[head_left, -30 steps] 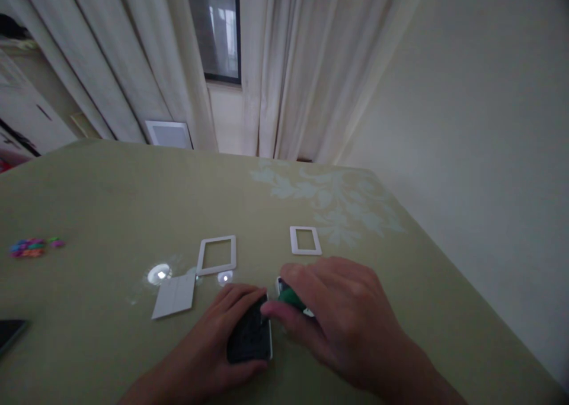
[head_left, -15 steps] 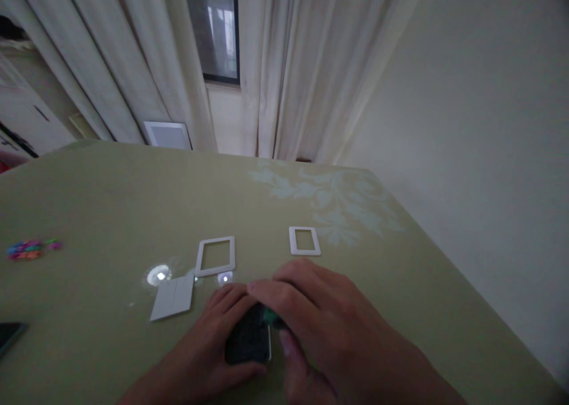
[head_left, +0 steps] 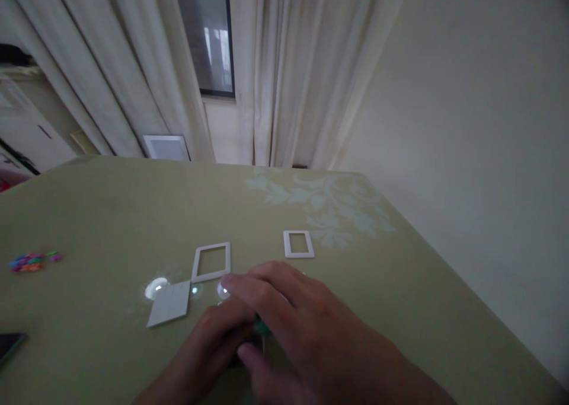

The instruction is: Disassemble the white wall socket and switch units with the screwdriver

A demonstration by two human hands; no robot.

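Pale green bench (head_left: 133, 215), its open surface reaching the far and right edges. At the near side, the right hand (head_left: 306, 316) overlaps the left hand (head_left: 213, 337), whose grip I cannot tell. Beneath: a dark slab (head_left: 258, 341), mostly hidden. The right's narrow grip holds a green object (head_left: 261, 326), largely covered.

Green held object (head_left: 261, 326), 2 white frames (head_left: 211, 276), leaf-patterned olive tabletop (head_left: 146, 215)
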